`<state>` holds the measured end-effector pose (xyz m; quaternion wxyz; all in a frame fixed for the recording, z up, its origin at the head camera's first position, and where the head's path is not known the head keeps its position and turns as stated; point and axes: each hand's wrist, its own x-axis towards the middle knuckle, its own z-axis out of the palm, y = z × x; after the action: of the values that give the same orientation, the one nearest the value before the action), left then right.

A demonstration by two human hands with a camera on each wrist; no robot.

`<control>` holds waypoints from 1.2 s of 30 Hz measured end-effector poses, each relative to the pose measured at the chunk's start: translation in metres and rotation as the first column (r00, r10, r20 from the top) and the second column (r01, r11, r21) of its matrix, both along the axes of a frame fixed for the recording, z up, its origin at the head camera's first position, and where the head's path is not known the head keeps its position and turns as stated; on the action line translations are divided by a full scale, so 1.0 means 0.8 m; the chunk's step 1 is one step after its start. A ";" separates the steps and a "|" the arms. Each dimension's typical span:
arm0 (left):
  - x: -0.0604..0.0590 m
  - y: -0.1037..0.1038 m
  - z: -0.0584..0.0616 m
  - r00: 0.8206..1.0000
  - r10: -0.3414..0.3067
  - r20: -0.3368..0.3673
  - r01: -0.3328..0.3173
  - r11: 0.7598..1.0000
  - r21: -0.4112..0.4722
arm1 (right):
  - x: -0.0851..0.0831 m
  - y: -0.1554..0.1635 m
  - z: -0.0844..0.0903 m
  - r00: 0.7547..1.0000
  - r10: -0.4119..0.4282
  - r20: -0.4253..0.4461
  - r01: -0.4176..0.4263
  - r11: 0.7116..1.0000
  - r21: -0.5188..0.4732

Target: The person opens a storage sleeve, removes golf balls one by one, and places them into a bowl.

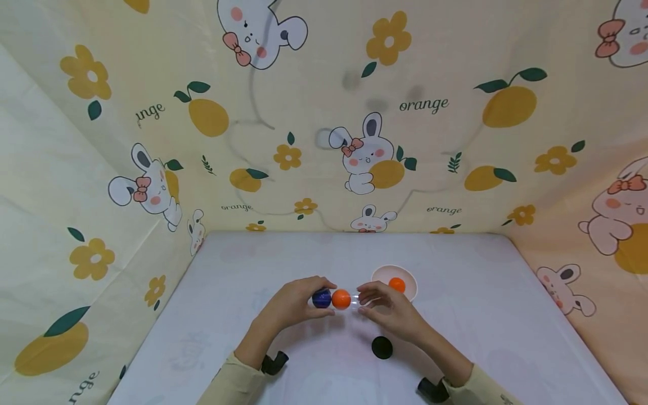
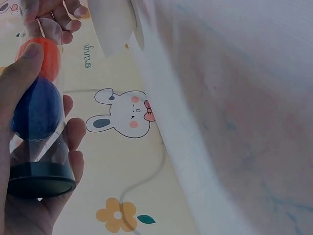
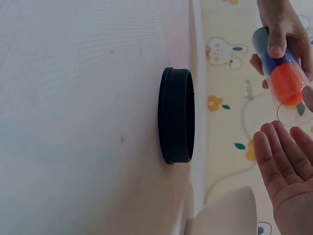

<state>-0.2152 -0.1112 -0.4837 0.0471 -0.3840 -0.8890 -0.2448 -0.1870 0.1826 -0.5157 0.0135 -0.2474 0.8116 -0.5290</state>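
My left hand [image 1: 293,304] grips a clear plastic tube [image 1: 354,300] held sideways above the table. Inside it sit a dark blue ball [image 1: 321,298] and an orange ball [image 1: 341,299], side by side. A black base [image 2: 41,180] closes the tube's left end, seen in the left wrist view. The other end is uncovered, and my right hand [image 1: 392,311] is right at that rim. In the right wrist view its fingers [image 3: 281,159] stretch out below the rim, palm showing, with the thumb close to the tube's edge.
A round black lid [image 1: 382,347] lies on the white table [image 1: 455,270], nearer me than the right hand. Behind that hand stands a pale bowl [image 1: 377,274] with another orange ball [image 1: 397,285] in it. Printed cloth walls [image 1: 314,169] enclose the back and sides.
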 end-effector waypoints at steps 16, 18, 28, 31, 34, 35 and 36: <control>-0.001 0.000 0.002 1.000 -0.008 -0.025 0.008 1.000 -0.008 | -0.003 -0.003 -0.003 1.000 0.016 -0.012 -0.016 1.000 -0.001; -0.001 0.000 0.002 1.000 -0.009 -0.029 0.008 1.000 -0.015 | -0.003 -0.003 -0.003 1.000 0.018 -0.007 -0.018 1.000 0.004; -0.002 0.000 0.004 1.000 -0.017 0.008 0.017 1.000 -0.012 | -0.003 -0.002 -0.005 0.999 0.028 -0.026 -0.028 1.000 0.000; -0.002 0.000 0.004 1.000 -0.007 0.025 0.007 1.000 -0.012 | -0.002 -0.003 -0.003 1.000 0.018 -0.011 -0.018 1.000 0.013; -0.002 0.000 0.003 1.000 0.001 0.030 -0.001 1.000 -0.013 | -0.001 -0.003 -0.003 1.000 0.012 -0.002 -0.012 1.000 0.016; -0.002 0.000 0.003 1.000 0.003 0.031 -0.002 1.000 -0.013 | 0.000 -0.003 -0.003 1.000 0.011 -0.002 -0.011 1.000 0.017; -0.002 0.000 0.002 0.999 0.003 0.034 -0.003 1.000 -0.012 | 0.000 -0.003 -0.003 1.000 0.009 -0.003 -0.009 1.000 0.021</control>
<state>-0.2169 -0.1110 -0.4818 0.0302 -0.3789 -0.8917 -0.2457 -0.1871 0.1806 -0.5179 0.0174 -0.2517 0.8159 -0.5202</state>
